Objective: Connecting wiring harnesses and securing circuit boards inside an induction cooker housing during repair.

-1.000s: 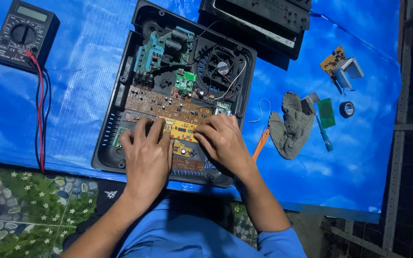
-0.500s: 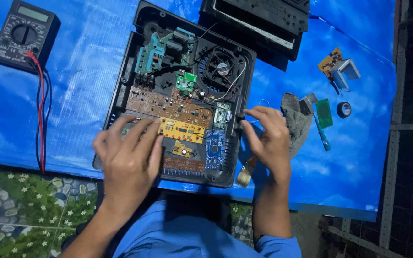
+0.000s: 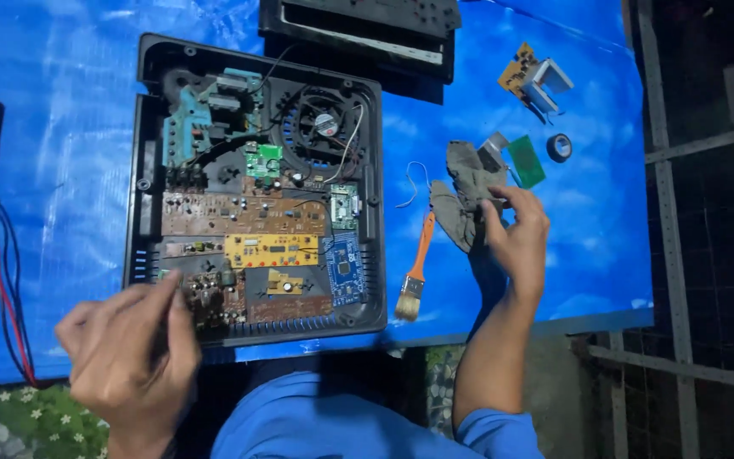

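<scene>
Head view: the right hand [image 3: 516, 238], fingers loosely curled, touches the grey cloth [image 3: 465, 200] near the blue tarp's [image 3: 61, 153] right side. Soft, light, best pinched at a fold. The left hand [image 3: 133, 353], half-closed and empty, rests at the opened electronics case's [image 3: 252, 187] near-left corner.

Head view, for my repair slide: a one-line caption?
Right hand touches a grey cloth beside an orange-handled brush; left hand rests at the opened black electronics case.
</scene>
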